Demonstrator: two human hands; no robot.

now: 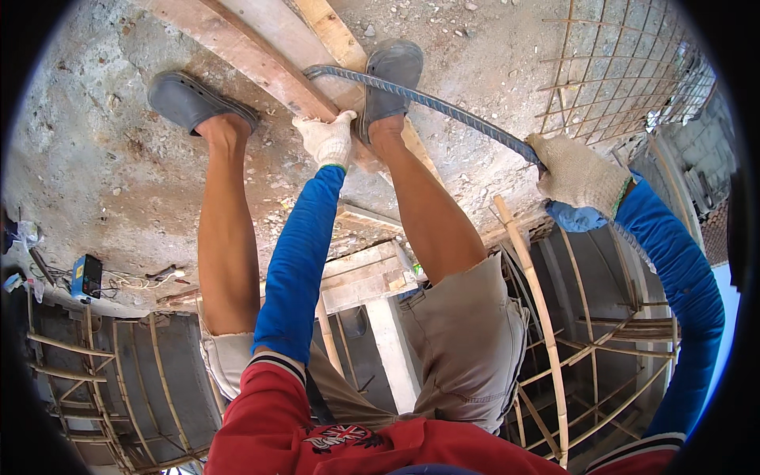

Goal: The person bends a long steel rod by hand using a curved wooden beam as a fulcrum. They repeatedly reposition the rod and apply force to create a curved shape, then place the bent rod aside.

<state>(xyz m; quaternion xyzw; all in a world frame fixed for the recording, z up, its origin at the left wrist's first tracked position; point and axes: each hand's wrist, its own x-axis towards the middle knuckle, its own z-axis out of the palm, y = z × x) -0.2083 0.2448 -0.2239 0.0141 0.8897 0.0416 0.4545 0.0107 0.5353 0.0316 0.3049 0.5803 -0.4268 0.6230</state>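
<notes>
Steel rebar [443, 107] arcs across the upper centre, pinned under a grey shoe [388, 79]. Right hand [578, 174] fingers clench its end; left hand [327, 140] grips a wooden plank [261, 63].

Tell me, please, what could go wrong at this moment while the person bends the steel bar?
The right hand pulls the ribbed steel bar; its hooked end might slip from under the right shoe and spring back. The left hand rests on the wooden plank beside it and might get pinched.
</notes>
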